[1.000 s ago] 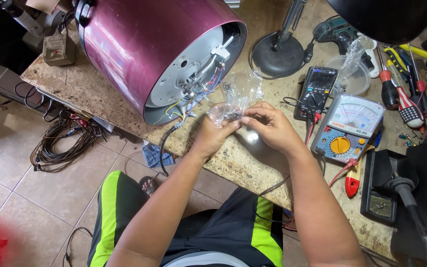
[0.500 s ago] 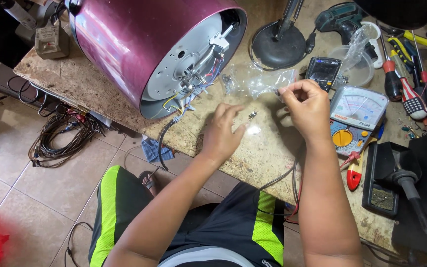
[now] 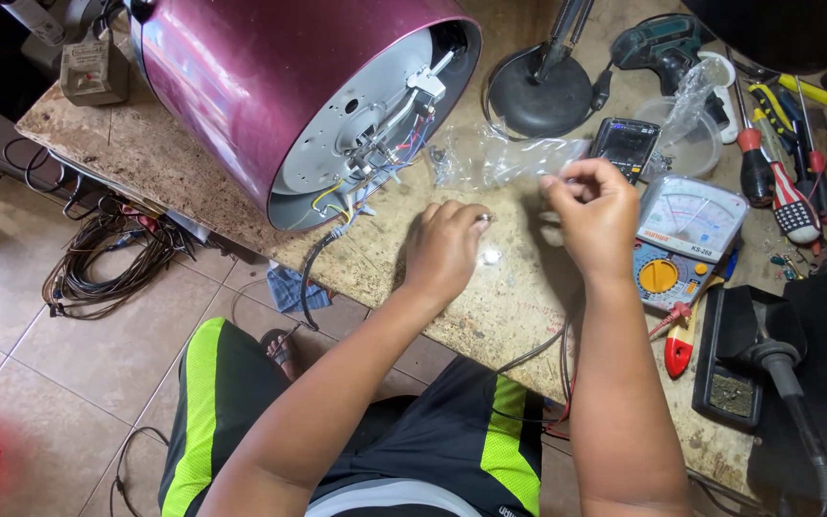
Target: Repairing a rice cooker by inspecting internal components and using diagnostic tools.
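My left hand (image 3: 447,251) rests on the stone worktop (image 3: 193,182) with its fingers curled, and a small shiny metal part (image 3: 483,219) sits at its fingertips. A second small bright piece (image 3: 490,257) lies on the worktop just beside that hand. My right hand (image 3: 597,218) is raised a little to the right, with thumb and fingers pinched on the near edge of a crumpled clear plastic bag (image 3: 495,158). A big purple round appliance (image 3: 270,86) lies on its side at the left, its grey base and loose coloured wires (image 3: 375,163) facing my hands.
An analogue meter (image 3: 681,239) and a dark digital meter (image 3: 627,144) lie right of my right hand. Behind are a black lamp base (image 3: 540,96), a drill (image 3: 667,43) and screwdrivers (image 3: 796,191). A soldering stand (image 3: 748,354) sits at the right front, and cables (image 3: 107,263) lie on the floor.
Both hands held the bag together a second ago. They have since parted: my left hand dropped to the worktop, and my right hand moved right and back with the bag's edge.
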